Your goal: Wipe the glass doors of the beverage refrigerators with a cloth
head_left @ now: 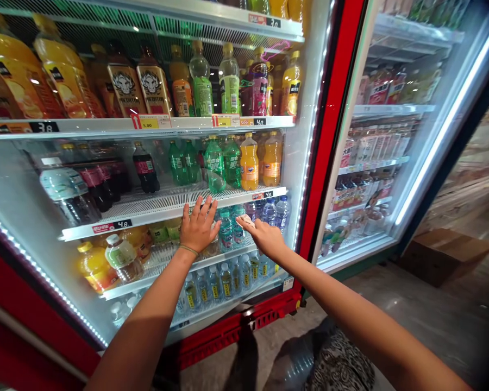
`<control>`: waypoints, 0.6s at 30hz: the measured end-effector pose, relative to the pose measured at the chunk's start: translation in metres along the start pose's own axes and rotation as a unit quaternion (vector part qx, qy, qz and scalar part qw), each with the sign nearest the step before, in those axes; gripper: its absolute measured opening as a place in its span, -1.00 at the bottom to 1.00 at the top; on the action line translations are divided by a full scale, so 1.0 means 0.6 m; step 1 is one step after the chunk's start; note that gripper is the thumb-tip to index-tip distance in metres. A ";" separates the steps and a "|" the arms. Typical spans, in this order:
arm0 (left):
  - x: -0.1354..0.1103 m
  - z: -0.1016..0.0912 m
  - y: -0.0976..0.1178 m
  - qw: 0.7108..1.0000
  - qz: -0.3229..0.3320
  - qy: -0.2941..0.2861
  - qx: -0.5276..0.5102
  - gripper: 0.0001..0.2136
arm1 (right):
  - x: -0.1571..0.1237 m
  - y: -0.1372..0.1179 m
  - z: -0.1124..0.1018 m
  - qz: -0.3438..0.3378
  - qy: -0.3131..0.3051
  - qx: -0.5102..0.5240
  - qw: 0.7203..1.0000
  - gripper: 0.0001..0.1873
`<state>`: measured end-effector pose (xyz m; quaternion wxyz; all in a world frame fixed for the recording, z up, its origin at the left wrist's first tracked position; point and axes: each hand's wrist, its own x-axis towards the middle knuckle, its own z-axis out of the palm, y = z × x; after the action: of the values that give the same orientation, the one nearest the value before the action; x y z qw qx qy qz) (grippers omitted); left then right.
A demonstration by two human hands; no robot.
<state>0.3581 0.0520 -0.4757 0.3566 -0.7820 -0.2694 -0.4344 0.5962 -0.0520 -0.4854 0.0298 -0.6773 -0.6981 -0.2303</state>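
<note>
My left hand [198, 225] lies flat with fingers spread against the glass front of a drinks fridge [20, 206], level with the third shelf. A thin band circles that wrist. Just to its right, my right hand [264, 236] reaches to the same glass and pinches a small pale cloth [244, 220] at its fingertips. Behind the glass by both hands stand small water bottles [269, 210] and green-labelled bottles [226, 231]. Above them are green soda bottles [215, 163] and orange soda bottles [249, 162].
A red fridge frame [328, 125] runs upright to the right of my hands. Beyond it, a second lit glass panel [391, 136] shows more bottles. A cardboard box [444, 252] sits on the grey floor at the right. Price tags [150, 121] line the shelf edges.
</note>
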 end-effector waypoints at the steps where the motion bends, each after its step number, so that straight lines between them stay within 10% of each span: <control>1: 0.000 0.000 0.000 1.000 0.002 0.002 0.004 -0.23 | 0.005 0.007 -0.004 0.016 0.008 -0.001 1.000 -0.20; 6: 0.000 0.001 0.000 1.000 -0.005 -0.006 -0.009 -0.23 | 0.044 0.024 -0.043 0.127 0.059 0.033 0.990 -0.26; 13: -0.002 0.001 -0.001 0.999 -0.015 -0.020 -0.034 -0.24 | 0.011 0.007 -0.022 0.005 0.003 0.004 1.000 -0.23; 18: -0.001 0.001 -0.001 1.000 -0.010 -0.006 -0.022 -0.24 | 0.026 0.040 -0.034 0.154 0.036 0.030 0.987 -0.25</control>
<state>0.3576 0.0529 -0.4762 0.3333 -0.7893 -0.2704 -0.4390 0.6127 -0.0454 -0.4551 0.1109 -0.7669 -0.5902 -0.2262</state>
